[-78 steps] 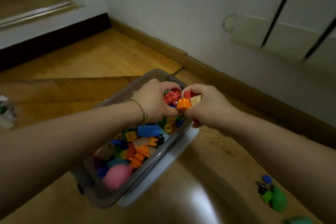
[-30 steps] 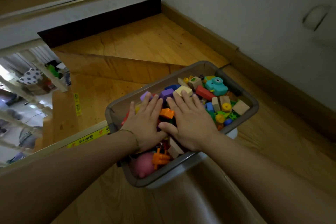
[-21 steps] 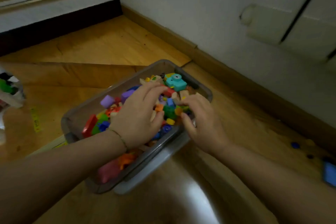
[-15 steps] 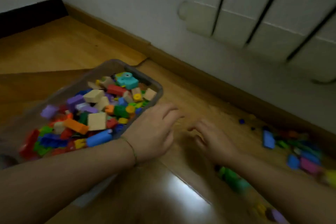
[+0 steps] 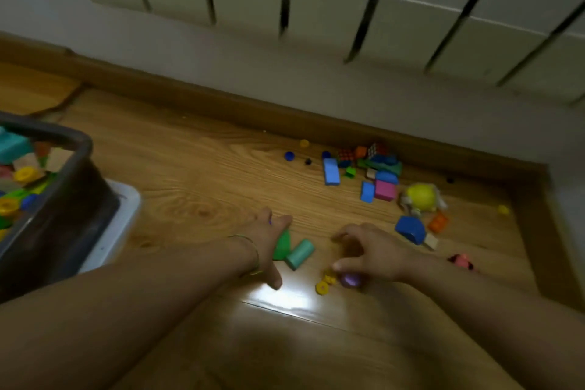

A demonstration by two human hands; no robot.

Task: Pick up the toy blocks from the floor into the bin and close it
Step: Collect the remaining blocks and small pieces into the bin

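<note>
Inspector: Both hands have left the bin and come right to the scattered pieces. The view has swung with them, so the bin (image 5: 80,149) now sits at the left edge. It is open and full of blocks, with its white lid (image 5: 124,215) beneath it on the floor (image 5: 196,174).

Recorder: State of the hands?

Inspector: The left hand (image 5: 269,241) is spread, fingers straight, over a green block (image 5: 282,246). A teal cylinder (image 5: 299,253) lies just to the right of that block. The right hand (image 5: 373,253) is curved, thumb low beside a purple piece (image 5: 349,279) and yellow rings (image 5: 322,287). Blur prevents a finding on whether it grips anything.

Recorder: What remains?

Inspector: A cluster lies farther right, near the skirting board (image 5: 221,104). It includes a long blue block (image 5: 331,171), a pink block (image 5: 384,190) and a yellow figure (image 5: 419,198), with a larger blue block (image 5: 410,229) nearer. I judge the task well short of done, and the lid is not yet fitted.

Recorder: Handling?

Inspector: The pieces appear light, rigid, smooth and not fragile. The cylinder is likely to roll, so take it across its round sides between thumb and fingers. The rings and purple piece are small and low; pinch their edges or sweep them into a cupped palm. Take flat blocks on opposite faces. The risk is small pieces skidding on the glossy boards.
</note>
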